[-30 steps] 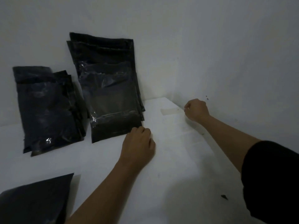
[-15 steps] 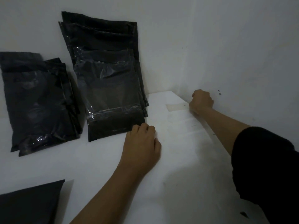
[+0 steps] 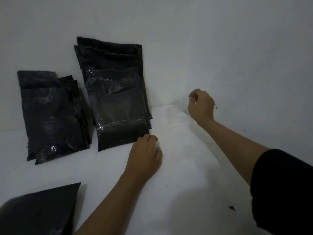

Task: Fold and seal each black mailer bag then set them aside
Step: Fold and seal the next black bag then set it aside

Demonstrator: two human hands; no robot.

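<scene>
Black mailer bags (image 3: 116, 99) are leaning in 2 stacks against the wall (image 3: 237, 48). Left hand (image 3: 145, 156) is resting curled on the tabletop (image 3: 186, 167); right hand (image 3: 200, 106) is pinching a clear strip (image 3: 182, 104).

near mailer bag (image 3: 39, 212) cut off at lower-left corner; sleeve (image 3: 284, 192) cropped right

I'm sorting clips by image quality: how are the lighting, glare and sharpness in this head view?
Head view: dim and grey, so the black mailer bags lose most detail; small glare patches sit on their glossy film; the left hand and right hand look soft; the arms cast a faint shadow on the white table; the loose bag at lower left is cropped.
</scene>
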